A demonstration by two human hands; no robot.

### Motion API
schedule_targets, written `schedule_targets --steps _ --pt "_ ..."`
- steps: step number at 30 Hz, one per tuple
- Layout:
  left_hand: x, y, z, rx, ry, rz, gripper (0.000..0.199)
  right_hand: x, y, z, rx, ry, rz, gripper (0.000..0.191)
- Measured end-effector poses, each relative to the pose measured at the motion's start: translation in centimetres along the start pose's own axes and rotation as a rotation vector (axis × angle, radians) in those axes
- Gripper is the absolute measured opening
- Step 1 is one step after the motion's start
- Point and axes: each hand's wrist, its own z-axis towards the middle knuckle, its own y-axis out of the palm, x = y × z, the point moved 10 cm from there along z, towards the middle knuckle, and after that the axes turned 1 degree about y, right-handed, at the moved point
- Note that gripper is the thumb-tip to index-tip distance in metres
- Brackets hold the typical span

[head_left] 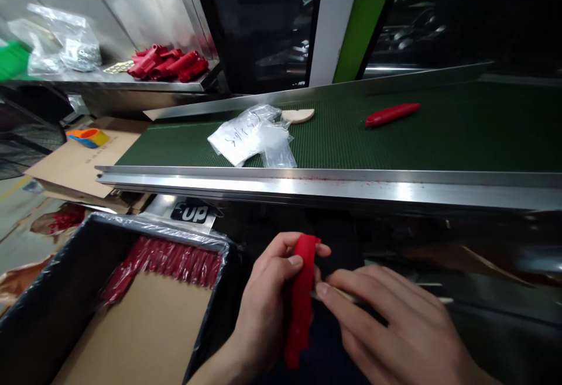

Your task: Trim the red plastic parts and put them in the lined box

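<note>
Below the front rail of the conveyor, my left hand [268,297] is closed around a long red plastic part [302,291], held nearly upright with the thumb pressed on its face. My right hand [390,320] pinches a slim, knife-like tool [346,295] with a pale handle. The tool's tip is at the right edge of the red part; whether it touches is blurred. Another red plastic part [392,114] lies on the green conveyor belt [333,145], beyond my hands.
On the belt lie a marked plastic bag [246,136] and a pale half-round piece [298,116]. A lined black crate [162,224] at lower left holds a row of wrapped red parts [175,262] and cardboard. Red parts [169,63] pile on the metal shelf [175,86]. The metal rail [333,186] runs before me.
</note>
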Motion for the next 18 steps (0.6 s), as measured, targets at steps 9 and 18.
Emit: schedule_targets --steps 9,18 --pt "1.5 -0.2 0.7 0.01 0.031 0.023 0.025 -1.7 1.0 -1.0 -0.016 -0.037 -0.036 0.032" --pt "1.9 -0.8 1.5 0.03 0.049 -0.144 0.021 -1.2 0.5 -1.0 0.0 0.002 0.121 0.027"
